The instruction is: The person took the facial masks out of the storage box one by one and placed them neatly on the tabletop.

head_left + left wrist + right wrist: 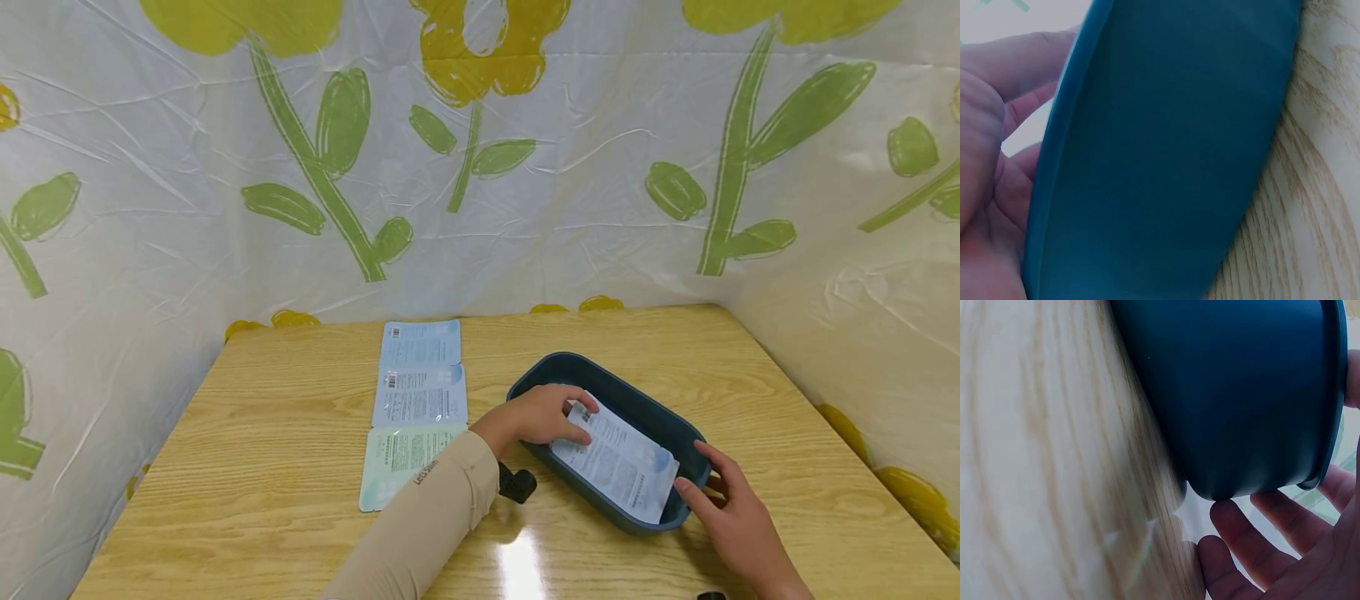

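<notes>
A dark blue oblong plastic bin (611, 498) stands on the table, turned at an angle. In it lies a pale, flat printed sachet (618, 458); whether more lie beneath it I cannot tell. My left hand (542, 414) reaches over the bin's near side and holds the sachet's upper left end between thumb and fingers. In the left wrist view the bin wall (1166, 150) covers part of this hand. At the bin's right end, my right hand (731, 508) grips the rim, thumb at the inner side and fingers against the outer wall (1241, 412).
Left of the bin, a column of three flat sachets runs down the table: light blue (420, 343), lavender (420, 396) and green (397, 454). A small black object (517, 483) shows beside my left sleeve. A flower-printed curtain (562, 208) hangs behind the wooden table (262, 467).
</notes>
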Motion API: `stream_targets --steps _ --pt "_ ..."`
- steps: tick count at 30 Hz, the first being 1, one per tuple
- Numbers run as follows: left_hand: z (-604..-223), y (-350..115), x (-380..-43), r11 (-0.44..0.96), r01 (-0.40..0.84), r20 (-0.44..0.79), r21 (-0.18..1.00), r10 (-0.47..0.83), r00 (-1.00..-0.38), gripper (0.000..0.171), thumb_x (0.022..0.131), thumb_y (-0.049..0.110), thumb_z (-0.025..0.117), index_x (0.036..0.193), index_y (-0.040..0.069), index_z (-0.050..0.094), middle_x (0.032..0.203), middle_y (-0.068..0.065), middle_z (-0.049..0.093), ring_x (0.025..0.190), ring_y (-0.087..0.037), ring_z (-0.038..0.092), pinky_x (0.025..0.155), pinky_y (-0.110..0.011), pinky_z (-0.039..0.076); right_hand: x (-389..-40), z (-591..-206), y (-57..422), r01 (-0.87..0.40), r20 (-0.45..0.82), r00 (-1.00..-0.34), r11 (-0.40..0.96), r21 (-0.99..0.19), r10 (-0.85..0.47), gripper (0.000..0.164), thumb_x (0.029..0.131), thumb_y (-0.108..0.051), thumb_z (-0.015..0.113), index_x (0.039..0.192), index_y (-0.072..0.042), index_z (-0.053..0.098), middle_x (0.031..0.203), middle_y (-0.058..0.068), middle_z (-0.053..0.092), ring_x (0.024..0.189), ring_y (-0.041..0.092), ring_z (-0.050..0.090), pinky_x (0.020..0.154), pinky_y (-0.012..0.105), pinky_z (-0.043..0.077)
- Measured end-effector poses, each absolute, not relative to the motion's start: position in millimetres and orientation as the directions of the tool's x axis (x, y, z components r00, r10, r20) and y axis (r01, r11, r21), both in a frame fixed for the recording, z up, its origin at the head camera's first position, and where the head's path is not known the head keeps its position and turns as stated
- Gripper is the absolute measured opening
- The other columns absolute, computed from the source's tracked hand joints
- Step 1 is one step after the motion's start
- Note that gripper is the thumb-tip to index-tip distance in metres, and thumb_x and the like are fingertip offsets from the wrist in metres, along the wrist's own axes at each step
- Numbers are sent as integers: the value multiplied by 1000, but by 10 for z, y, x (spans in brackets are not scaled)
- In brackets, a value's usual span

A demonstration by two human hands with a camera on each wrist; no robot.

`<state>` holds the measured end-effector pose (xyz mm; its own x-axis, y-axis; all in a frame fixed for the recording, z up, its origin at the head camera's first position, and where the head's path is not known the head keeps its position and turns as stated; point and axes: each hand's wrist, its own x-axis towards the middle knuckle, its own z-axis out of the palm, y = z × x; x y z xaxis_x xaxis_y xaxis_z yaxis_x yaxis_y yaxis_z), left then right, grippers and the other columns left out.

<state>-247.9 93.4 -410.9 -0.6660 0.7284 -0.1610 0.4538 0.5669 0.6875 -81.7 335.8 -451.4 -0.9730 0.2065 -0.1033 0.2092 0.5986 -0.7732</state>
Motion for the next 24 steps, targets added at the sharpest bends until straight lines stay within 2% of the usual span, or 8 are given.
stream_targets --steps 3,6,12,17,24 --pt "-4108 914 -2486 538 469 -145 701 751 -644 30 89 28 79 117 25 69 110 9 57 92 -8 52 80 -21 43 -812 -4517 3361 201 -95 -974 588 -783 206 76 103 -40 56 156 2 19 153 34 23 129 51 41 86 22 50" --pt "-4115 901 -2487 518 488 -128 702 766 -630 27 88 28 79 113 24 69 112 12 58 97 -7 50 85 -20 42 -808 -4522 3361 193 -90 -975 578 -793 203 76 103 -39 57 155 1 20 153 34 24 129 51 42 75 7 38" --pt "-4127 894 -2485 522 471 -106 711 742 -662 28 87 27 80 112 23 67 112 12 58 97 -7 51 85 -20 42 -803 -4520 3359 189 -86 -976 578 -794 201 75 103 -38 57 155 1 21 151 34 27 128 51 43 74 8 38" --pt "-4126 897 -2496 527 460 -83 714 717 -693 27 89 18 79 112 21 67 114 8 59 96 -9 51 84 -21 42 -800 -4513 3360 189 -85 -976 578 -794 202 75 103 -38 57 155 2 21 151 34 28 128 51 44 74 8 39" --pt "-4114 881 -2519 498 438 -69 748 716 -695 30 91 8 72 119 17 69 118 6 61 91 -8 53 80 -20 44 -798 -4513 3363 186 -80 -976 584 -790 203 75 103 -38 57 155 1 20 151 34 28 127 50 44 74 7 38"
